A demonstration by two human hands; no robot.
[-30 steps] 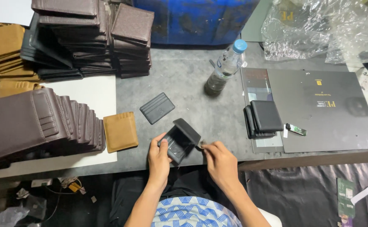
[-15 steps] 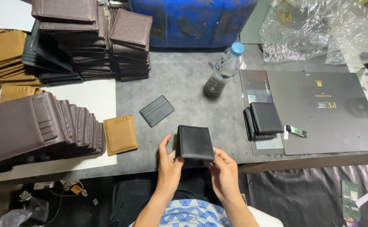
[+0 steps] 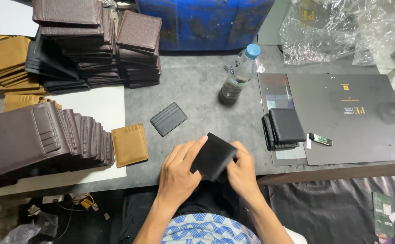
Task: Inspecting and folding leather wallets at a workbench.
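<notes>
A: What fills the scene?

B: A grey table (image 3: 197, 86) seen from above. A long row of brown wallets (image 3: 39, 135) lies at the left, with stacks of dark wallets (image 3: 93, 49) behind it.

A: And smaller things?

B: A water bottle (image 3: 238, 74), a short pile of black wallets (image 3: 284, 129), a tan wallet (image 3: 130, 145) and a black card holder (image 3: 168, 119).

A: What is being held?

B: A black wallet (image 3: 213, 156), plain, matte and tilted, at the table's near edge. The left hand (image 3: 179, 174) pinches its left side; the right hand (image 3: 241, 171) grips its right, fingers probably curled underneath.
</notes>
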